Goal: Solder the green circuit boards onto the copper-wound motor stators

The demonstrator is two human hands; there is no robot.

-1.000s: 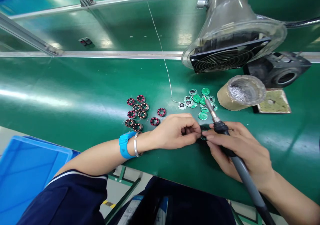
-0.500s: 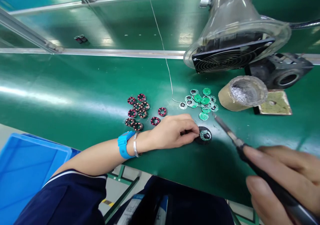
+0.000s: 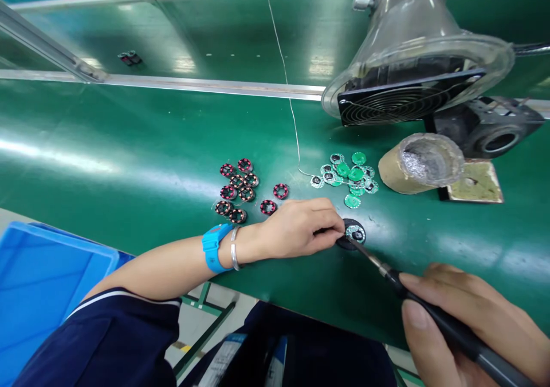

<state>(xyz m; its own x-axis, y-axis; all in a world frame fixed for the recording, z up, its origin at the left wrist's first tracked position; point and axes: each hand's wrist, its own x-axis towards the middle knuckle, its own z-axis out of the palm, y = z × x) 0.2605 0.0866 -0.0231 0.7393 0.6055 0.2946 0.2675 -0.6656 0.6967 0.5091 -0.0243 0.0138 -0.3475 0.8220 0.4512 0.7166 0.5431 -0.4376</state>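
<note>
My right hand point(image 3: 468, 318) grips a soldering iron point(image 3: 447, 321) by its black handle. The iron's tip meets the left part of a small round circuit board point(image 3: 357, 233), which sits in a black round holder point(image 3: 347, 244) on the bench. From the other side, my left hand point(image 3: 307, 226) pinches thumb and forefinger together at the holder's left edge. What lies between those fingertips is too small to make out. Behind the holder is a loose pile of round green circuit boards point(image 3: 356, 173), with the end of a thin solder wire point(image 3: 295, 129) across it.
Several copper-wound ring coils point(image 3: 237, 181) lie left of the boards. At the right stand a tan cup point(image 3: 401, 166), a sponge tray point(image 3: 476, 184) and a dark iron stand point(image 3: 494, 129). A fume hood with a fan point(image 3: 399, 101) overhangs the back. A blue bin point(image 3: 51, 307) is at lower left.
The soldering iron has come left and down, from above the bench right of the holder onto the circuit board. My left hand keeps its pinch at the holder. The view has shifted slightly.
</note>
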